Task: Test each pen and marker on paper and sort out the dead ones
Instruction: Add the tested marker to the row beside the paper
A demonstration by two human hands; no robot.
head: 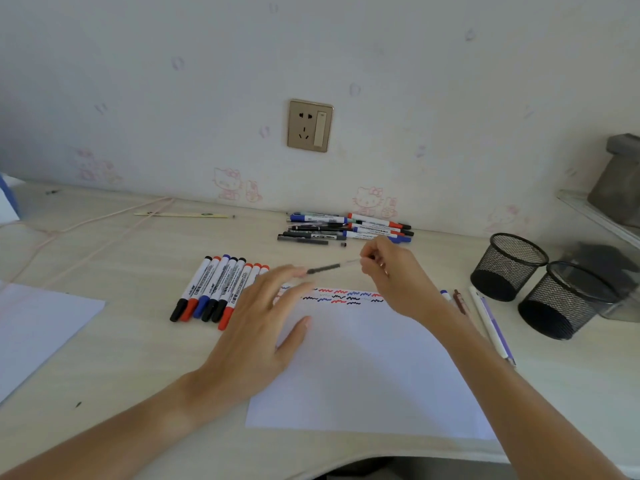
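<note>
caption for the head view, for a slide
Right hand lifts a pen above squiggle-marked test paper, left hand resting on it, sorted markers alongside.

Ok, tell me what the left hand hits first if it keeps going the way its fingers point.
Probably the pen held by the right hand: the left hand has its fingertips almost at the pen's dark end. Depth is unclear.
</note>
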